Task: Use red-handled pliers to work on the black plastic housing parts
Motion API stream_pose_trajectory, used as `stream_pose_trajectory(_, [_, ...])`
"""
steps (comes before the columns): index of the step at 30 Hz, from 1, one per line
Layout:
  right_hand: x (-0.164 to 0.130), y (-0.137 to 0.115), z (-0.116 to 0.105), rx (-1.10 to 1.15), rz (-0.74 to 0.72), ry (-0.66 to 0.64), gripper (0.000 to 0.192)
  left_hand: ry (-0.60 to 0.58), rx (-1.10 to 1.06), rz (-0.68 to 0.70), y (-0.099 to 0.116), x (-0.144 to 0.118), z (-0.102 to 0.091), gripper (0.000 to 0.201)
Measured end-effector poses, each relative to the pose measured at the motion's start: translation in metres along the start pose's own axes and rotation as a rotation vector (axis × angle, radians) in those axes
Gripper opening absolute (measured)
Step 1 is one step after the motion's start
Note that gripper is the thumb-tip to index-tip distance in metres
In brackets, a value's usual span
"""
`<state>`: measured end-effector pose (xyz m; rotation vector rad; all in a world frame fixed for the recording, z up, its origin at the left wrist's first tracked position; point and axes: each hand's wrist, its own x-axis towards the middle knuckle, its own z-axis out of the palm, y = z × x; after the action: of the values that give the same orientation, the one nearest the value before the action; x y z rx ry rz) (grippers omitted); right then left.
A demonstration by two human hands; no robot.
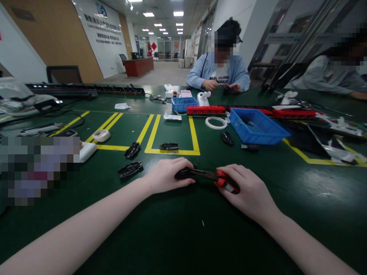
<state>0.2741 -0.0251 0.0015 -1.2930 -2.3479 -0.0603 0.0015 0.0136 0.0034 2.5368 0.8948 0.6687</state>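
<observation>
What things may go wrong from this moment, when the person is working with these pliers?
The pliers in the right hand point towards the left hand, so a slip might pinch or poke it. The black part is small and hand-held, so it could twist loose. A loose black piece lies beside the left forearm and might be knocked.

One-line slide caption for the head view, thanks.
The left hand holds a small black part; the right hand grips red-handled pliers, tips at the part, over a green table.

The left hand (169, 175) partly hides a black part (183, 174), the right hand (249, 191) the pliers' handles (225, 183).
</observation>
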Motion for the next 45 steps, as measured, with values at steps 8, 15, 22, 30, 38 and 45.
stream_pose_trajectory(8, [0.0002, 0.0012, 0.0010, -0.008, 0.019, -0.014, 0.033, 0.038, -0.020, -0.011, -0.0038, -0.0012, 0.0027, 0.029])
stream_pose_trajectory(15, [0.0019, -0.0010, 0.0013, 0.041, 0.052, -0.036, 0.032, 0.055, 0.013, 0.050, -0.0039, -0.0027, 0.0029, 0.029])
stream_pose_trajectory(22, [0.0004, 0.0004, 0.0005, 0.079, 0.097, -0.066, 0.030, 0.037, 0.038, 0.073, -0.0043, -0.0022, 0.0029, 0.028])
stream_pose_trajectory(30, [0.0024, -0.0059, -0.0043, 0.071, 0.076, -0.066, 0.023, 0.002, 0.038, 0.035, -0.0034, -0.0018, 0.0018, 0.030])
stream_pose_trajectory(38, [0.0019, -0.0077, -0.0028, 0.038, 0.096, -0.045, 0.023, 0.013, 0.034, 0.003, -0.0030, -0.0015, 0.0021, 0.027])
stream_pose_trajectory(45, [0.0012, -0.0055, -0.0027, 0.078, 0.100, -0.060, 0.024, 0.022, 0.081, -0.039, -0.0018, -0.0022, 0.0032, 0.032])
